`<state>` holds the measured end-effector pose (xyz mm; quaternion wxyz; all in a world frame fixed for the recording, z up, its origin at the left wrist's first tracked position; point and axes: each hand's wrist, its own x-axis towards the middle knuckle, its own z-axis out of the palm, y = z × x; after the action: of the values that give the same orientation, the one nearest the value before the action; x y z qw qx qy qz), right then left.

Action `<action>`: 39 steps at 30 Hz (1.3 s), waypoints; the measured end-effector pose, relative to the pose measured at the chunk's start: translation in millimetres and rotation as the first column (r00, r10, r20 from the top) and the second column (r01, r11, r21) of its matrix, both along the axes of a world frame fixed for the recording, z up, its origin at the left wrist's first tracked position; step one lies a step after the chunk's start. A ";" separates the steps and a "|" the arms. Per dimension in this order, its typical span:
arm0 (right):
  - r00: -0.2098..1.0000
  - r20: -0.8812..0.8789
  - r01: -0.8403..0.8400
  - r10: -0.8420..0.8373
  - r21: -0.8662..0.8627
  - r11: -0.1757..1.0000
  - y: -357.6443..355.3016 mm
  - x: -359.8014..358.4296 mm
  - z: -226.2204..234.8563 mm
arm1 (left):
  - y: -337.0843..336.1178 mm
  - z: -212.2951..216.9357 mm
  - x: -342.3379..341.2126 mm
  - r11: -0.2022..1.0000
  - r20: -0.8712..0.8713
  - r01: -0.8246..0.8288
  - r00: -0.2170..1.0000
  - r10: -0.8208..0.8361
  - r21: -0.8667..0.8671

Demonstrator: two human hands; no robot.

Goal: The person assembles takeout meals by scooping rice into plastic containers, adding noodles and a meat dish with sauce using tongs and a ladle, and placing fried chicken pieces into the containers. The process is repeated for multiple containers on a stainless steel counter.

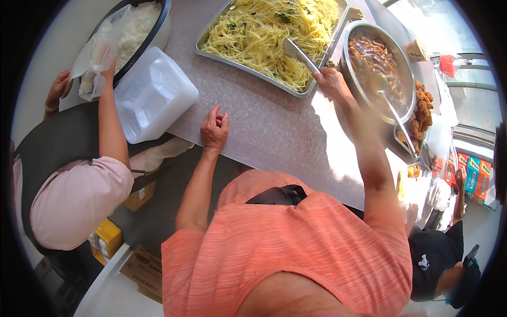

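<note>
My right hand is closed round the handle of metal tongs. Their broad end rests in shredded potato with bits of green, heaped in a rectangular metal tray. My left hand is at the near edge of the grey table, fingers loosely curled and nothing seen in them. Between it and a co-worker stands a stack of clear plastic meal trays. Right of my right hand is a round metal basin of brown saucy food, with a ladle in it.
At the left a co-worker's hand holds a clear tray over a pot of white rice. Fried pieces lie beyond the basin. Another person in black is at the lower right, near colourful boxes. Cardboard boxes sit below left.
</note>
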<state>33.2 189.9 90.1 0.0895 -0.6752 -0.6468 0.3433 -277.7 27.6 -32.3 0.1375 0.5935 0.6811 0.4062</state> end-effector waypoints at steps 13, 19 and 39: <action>0.791 0.570 -0.495 0.221 0.385 0.779 -64.8 -14.0 -17.3 | 1.8 -3.8 -0.5 1.000 0.009 -0.013 1.000 0.012 0.016; 0.819 0.555 -0.442 0.146 0.447 0.778 -1.0 1.9 -45.4 | -0.5 -5.5 -2.2 0.999 0.016 -0.015 1.000 0.014 0.028; 0.918 0.311 -0.338 0.247 0.286 0.897 -29.9 -4.1 20.8 | -72.6 20.2 2.1 0.971 0.562 -0.106 0.800 0.212 -0.215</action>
<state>29.1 159.9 110.9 0.0614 -0.5842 -0.7963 0.1443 -275.6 -45.0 -12.2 0.3550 0.3674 0.6867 0.5172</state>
